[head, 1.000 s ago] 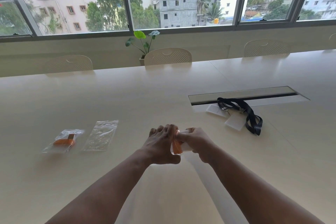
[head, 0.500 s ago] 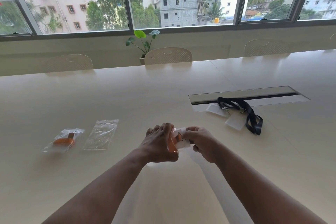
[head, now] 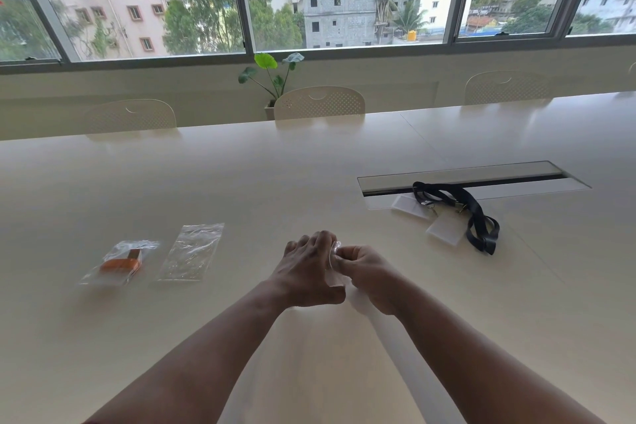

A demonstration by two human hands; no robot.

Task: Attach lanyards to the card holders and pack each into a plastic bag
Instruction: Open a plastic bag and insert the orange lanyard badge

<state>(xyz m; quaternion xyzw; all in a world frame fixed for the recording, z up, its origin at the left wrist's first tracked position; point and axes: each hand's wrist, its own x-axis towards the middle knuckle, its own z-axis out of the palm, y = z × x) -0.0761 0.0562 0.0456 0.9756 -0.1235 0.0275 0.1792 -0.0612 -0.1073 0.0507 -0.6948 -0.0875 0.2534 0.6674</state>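
Since a second ago, I see the orange lanyard has gone from view between the hands; only a clear plastic bag [head: 333,272] shows there now, just above the table [head: 275,182]. My left hand [head: 308,275] curls round the bag and my right hand [head: 366,270] pinches its edge. Left lie an empty bag [head: 191,253] and a packed bag [head: 118,263]; black lanyards [head: 476,217] with card holders [head: 444,231] lie far right.
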